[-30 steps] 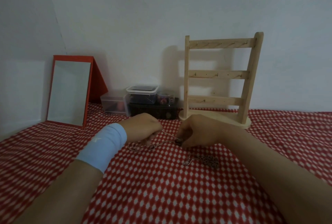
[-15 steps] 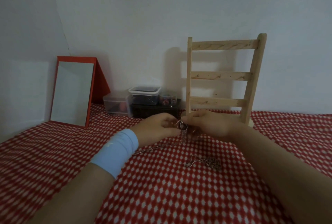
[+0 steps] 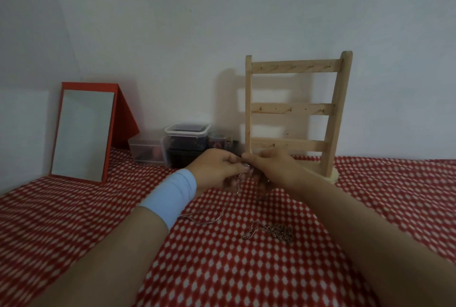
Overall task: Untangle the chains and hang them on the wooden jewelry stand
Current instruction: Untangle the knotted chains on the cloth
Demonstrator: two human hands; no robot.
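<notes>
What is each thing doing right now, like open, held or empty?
left hand, pinching the silver chain
right hand, pinching the same chain
silver chain, hanging, tail on the cloth
darker chain, bunched, lying on the cloth
wooden jewelry stand, upright, hooks bare
mirror, propped upright
plastic box, lid on

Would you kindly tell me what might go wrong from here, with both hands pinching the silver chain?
1. The silver chain hangs from the left hand and right hand, its tail lying on the cloth; pulling hard on the pinched part may tighten a knot.
2. The other chain lies heaped near that tail; a dragged tail could snag it.
3. The hands work right before the stand; a bump might tip it.
</notes>
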